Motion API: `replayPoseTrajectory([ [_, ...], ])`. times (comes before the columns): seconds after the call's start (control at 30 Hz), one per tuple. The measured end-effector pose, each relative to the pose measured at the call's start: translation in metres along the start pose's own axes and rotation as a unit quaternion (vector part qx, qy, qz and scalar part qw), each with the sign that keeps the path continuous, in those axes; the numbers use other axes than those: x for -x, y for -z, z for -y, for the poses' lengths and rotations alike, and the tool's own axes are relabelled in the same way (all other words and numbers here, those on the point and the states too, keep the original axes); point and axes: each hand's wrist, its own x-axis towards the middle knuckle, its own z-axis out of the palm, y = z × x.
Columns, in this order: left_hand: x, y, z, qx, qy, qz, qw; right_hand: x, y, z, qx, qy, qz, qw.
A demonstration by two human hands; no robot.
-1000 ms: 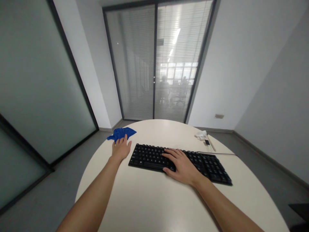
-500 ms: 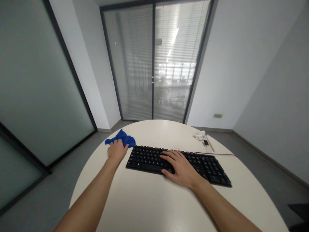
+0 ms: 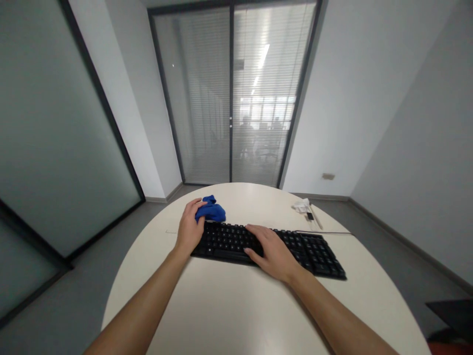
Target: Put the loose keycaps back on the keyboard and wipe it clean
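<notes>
A black keyboard lies across the middle of the round pale table. My left hand is at the keyboard's left end, its fingers and thumb closed on a crumpled blue cloth. The cloth bunches up just behind the keyboard's back left edge. My right hand rests over the middle of the keyboard with its thumb spread from the fingers; the fingertips curl over the far edge and are partly hidden.
At the table's back right lie a crumpled white tissue, a small black item and a thin pale stick. The keyboard's cable runs off to the right edge. A glass door with blinds stands beyond.
My left hand has gathered up the blue cloth, which lay spread out, and moved it right toward the keyboard. On the keyboard, my right hand's fingers have drawn together.
</notes>
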Motion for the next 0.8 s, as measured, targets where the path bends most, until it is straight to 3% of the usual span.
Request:
replayPoseTrajectory([
  [0.17,0.025,-0.022,-0.061,0.155,-0.019,0.042,0.987,0.005,-0.004,0.008,-0.181,-0.094,-0.027,0.979],
  [0.3,0.049,-0.038,-0.085,0.205,-0.001,0.122,0.971,0.009,-0.010,0.022,-0.322,-0.106,-0.008,0.941],
  [0.47,0.059,-0.037,-0.090,0.184,-0.007,0.243,0.952,0.006,-0.009,0.020,-0.293,-0.125,-0.058,0.946],
  [0.67,0.050,-0.026,-0.079,0.048,-0.096,0.247,0.963,0.003,0.023,-0.009,-0.237,-0.163,-0.179,0.941],
  [0.73,0.049,-0.028,-0.072,-0.016,-0.108,0.258,0.960,0.007,0.032,-0.018,-0.162,-0.173,-0.147,0.960],
  [0.8,0.052,-0.031,-0.065,-0.065,-0.112,0.276,0.952,0.010,0.034,-0.023,-0.089,-0.140,-0.106,0.980],
])
